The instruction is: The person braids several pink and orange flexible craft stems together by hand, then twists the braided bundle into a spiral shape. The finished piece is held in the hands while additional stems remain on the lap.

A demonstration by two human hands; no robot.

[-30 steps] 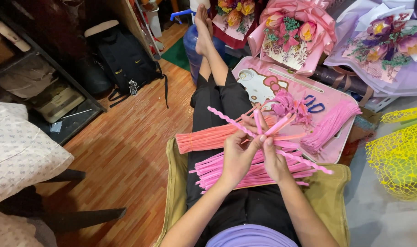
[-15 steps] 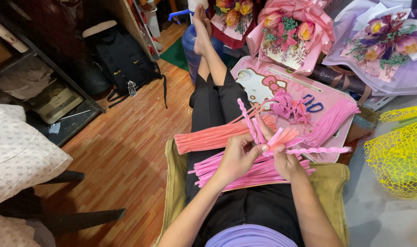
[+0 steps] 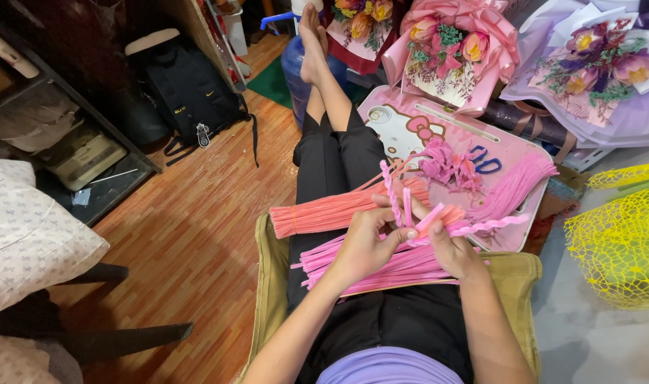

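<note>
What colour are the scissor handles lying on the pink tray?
Blue: the scissors show clearly in the head view, on the pink tray.

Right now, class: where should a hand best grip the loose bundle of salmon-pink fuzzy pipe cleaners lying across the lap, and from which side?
Probably at the salmon-pink pipe cleaner bundle's bare left end, coming from above; the right end is tucked behind both hands.

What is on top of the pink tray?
On the pink tray lie blue scissors, a heap of curly pink pieces and a bundle of pink stems. The bouquet covers its far edge, hiding anything there.
</note>
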